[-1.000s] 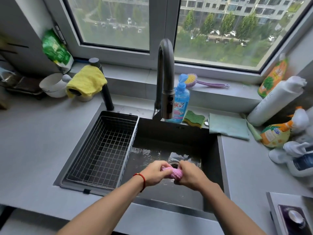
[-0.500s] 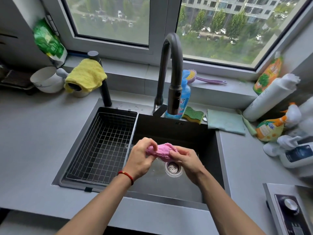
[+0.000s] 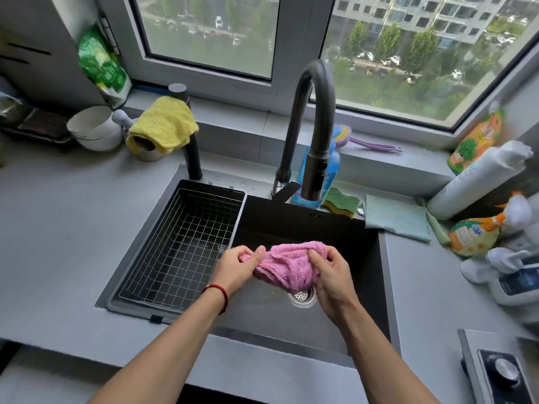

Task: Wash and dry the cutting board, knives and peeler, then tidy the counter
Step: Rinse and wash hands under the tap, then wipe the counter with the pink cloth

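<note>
Two bare hands hold a pink cloth [image 3: 288, 265] above the dark sink [image 3: 376, 258], over its drain [image 3: 302, 296]. The left hand [image 3: 237, 268] grips one end, the right hand [image 3: 331, 272] the other. Half a second ago the cloth was bunched between them; now it is spread wider and the hands are further apart. A wire basket [image 3: 180, 252] fills the sink's left side beside the counter [image 3: 58, 243].
</note>
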The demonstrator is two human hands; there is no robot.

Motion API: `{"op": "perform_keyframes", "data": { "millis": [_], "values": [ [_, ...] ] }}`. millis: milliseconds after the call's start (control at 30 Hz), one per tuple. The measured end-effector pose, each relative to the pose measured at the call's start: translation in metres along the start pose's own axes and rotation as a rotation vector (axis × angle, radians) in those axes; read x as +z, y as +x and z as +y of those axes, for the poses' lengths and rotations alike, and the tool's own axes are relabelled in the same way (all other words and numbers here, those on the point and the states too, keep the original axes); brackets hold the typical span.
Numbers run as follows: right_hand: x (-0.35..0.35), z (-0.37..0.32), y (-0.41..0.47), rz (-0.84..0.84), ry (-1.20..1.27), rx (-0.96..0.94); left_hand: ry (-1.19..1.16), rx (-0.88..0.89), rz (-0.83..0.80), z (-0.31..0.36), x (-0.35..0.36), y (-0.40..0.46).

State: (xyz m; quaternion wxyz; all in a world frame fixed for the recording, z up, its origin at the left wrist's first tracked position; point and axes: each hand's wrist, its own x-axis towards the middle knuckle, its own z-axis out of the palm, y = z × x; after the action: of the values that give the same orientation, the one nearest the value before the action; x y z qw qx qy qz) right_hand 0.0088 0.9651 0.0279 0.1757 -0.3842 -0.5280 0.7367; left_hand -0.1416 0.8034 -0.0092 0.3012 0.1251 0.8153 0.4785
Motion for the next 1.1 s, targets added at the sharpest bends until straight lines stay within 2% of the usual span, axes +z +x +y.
{"op": "perform_keyframes", "data": {
  "millis": [67, 100, 133, 200, 233, 267, 367, 400, 500, 567, 667, 767, 867, 967, 1033, 1100],
  "values": [
    [-0.004, -0.01, 0.005, -0.058, -0.153, -0.067, 0.126, -0.004, 0.024, -0.001, 0.002, -0.007],
    [-0.005, -0.016, 0.007, -0.086, -0.224, -0.097, 0.093, -0.029, -0.023, 0.004, 0.004, -0.014],
    [-0.005, -0.02, 0.008, -0.124, -0.264, -0.111, 0.003, -0.09, -0.121, 0.012, 0.008, -0.023],
    [0.0, -0.025, 0.005, -0.225, -0.309, -0.128, -0.322, -0.248, -0.365, 0.032, 0.024, -0.046],
    [0.004, -0.025, 0.003, -0.272, -0.334, -0.144, -0.392, -0.268, -0.402, 0.039, 0.035, -0.055],
    [0.006, -0.024, 0.0, -0.317, -0.339, -0.157, -0.414, -0.246, -0.348, 0.045, 0.045, -0.062],
    [0.017, -0.025, 0.003, -0.409, -0.458, -0.346, -0.334, -0.12, 0.096, 0.051, 0.045, -0.074],
    [0.022, -0.026, 0.004, -0.42, -0.522, -0.43, -0.304, -0.086, 0.19, 0.05, 0.04, -0.078],
    [0.048, -0.027, 0.004, -0.398, -0.592, -0.584, -0.172, -0.012, 0.368, 0.045, 0.018, -0.099],
    [0.069, -0.026, -0.003, -0.394, -0.631, -0.614, -0.159, 0.018, 0.455, 0.043, 0.001, -0.113],
    [0.094, -0.027, -0.012, -0.355, -0.613, -0.56, -0.447, 0.011, 0.49, 0.038, -0.03, -0.124],
    [0.109, -0.025, -0.021, -0.382, -0.573, -0.346, -0.36, -0.157, 0.559, 0.032, -0.051, -0.125],
    [0.121, -0.027, -0.035, -0.499, -0.586, -0.343, -0.283, -0.224, 0.663, 0.019, -0.071, -0.125],
    [0.138, -0.029, -0.057, -0.768, -0.597, -0.146, -0.365, -0.304, 0.611, 0.003, -0.099, -0.137],
    [0.157, -0.03, -0.072, -0.949, -0.69, -0.149, -0.506, -0.182, 0.535, -0.014, -0.126, -0.154],
    [0.185, -0.018, -0.089, -1.001, -0.763, -0.156, -0.552, -0.074, 0.356, -0.037, -0.162, -0.175]
  ]
}}
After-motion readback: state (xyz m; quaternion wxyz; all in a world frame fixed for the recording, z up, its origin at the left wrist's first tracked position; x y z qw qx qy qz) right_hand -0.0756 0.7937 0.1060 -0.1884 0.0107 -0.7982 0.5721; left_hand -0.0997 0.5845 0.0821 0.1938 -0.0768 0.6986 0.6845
